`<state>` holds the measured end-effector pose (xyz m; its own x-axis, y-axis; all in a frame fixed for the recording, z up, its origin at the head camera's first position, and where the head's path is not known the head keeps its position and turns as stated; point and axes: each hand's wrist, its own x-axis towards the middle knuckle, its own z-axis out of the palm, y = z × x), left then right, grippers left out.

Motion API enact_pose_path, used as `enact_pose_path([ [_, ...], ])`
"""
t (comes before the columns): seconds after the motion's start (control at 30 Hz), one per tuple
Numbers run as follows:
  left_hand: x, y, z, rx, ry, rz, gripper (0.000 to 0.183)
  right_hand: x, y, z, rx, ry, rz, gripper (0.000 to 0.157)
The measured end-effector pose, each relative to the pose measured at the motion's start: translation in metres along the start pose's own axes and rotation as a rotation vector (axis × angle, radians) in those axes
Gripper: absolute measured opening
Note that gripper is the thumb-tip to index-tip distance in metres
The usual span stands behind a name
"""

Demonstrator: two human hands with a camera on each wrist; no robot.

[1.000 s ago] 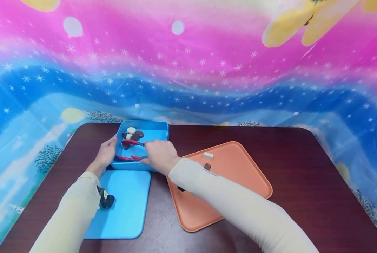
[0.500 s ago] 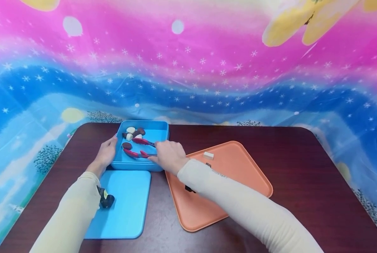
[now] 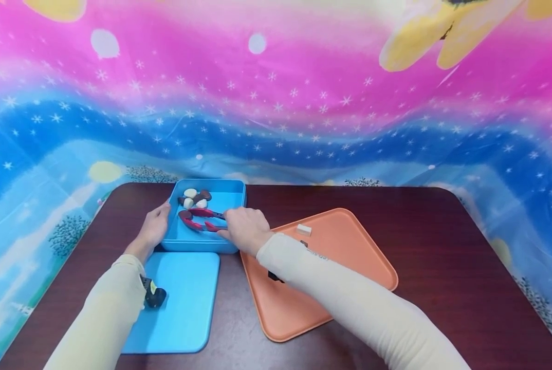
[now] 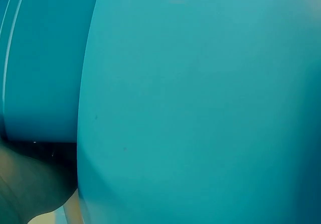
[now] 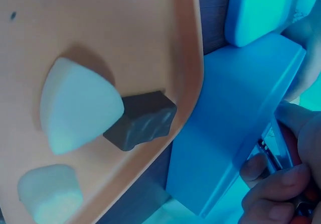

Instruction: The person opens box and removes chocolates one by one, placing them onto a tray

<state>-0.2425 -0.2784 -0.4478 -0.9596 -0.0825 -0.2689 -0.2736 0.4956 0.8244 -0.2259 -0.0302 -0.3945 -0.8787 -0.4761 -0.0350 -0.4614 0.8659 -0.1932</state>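
Note:
In the head view my right hand grips red-tipped tongs over the blue box. The tong tips stand on either side of a dark brown, chocolate-like piece at the box's left; whether they squeeze it I cannot tell. Several white and brown pieces lie behind it in the box. My left hand rests along the box's left outer wall, its fingers partly hidden. In the right wrist view, fingers are curled round the tong handles. Blue plastic fills most of the left wrist view.
An orange tray lies right of the box, partly under my right forearm. On it are a white triangular piece, a ridged dark brown block and a rounded white piece. A flat blue lid lies in front of the box.
The tongs first shift right, clear of the brown piece, which shows between them and the wall. Then they move slightly left, and their tips come around it. My left hand stays at the box.

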Motion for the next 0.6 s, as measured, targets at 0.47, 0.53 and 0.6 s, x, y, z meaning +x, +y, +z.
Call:
enact_pose_path([
  [0.47, 0.0004, 0.0013, -0.0015, 0.002, -0.002, 0.008, 0.063, 0.0004, 0.0047, 0.0006, 0.000, 0.024, -0.034, 0.032],
  [0.53, 0.0003, 0.0017, -0.0016, 0.002, -0.007, 0.002, 0.064, -0.0008, 0.0059, 0.0007, 0.001, 0.029, -0.043, 0.033],
  [0.6, -0.0001, 0.0016, -0.0016, 0.003, -0.010, -0.004, 0.064, -0.0028, 0.0073, 0.0012, 0.014, 0.031, -0.042, 0.035],
])
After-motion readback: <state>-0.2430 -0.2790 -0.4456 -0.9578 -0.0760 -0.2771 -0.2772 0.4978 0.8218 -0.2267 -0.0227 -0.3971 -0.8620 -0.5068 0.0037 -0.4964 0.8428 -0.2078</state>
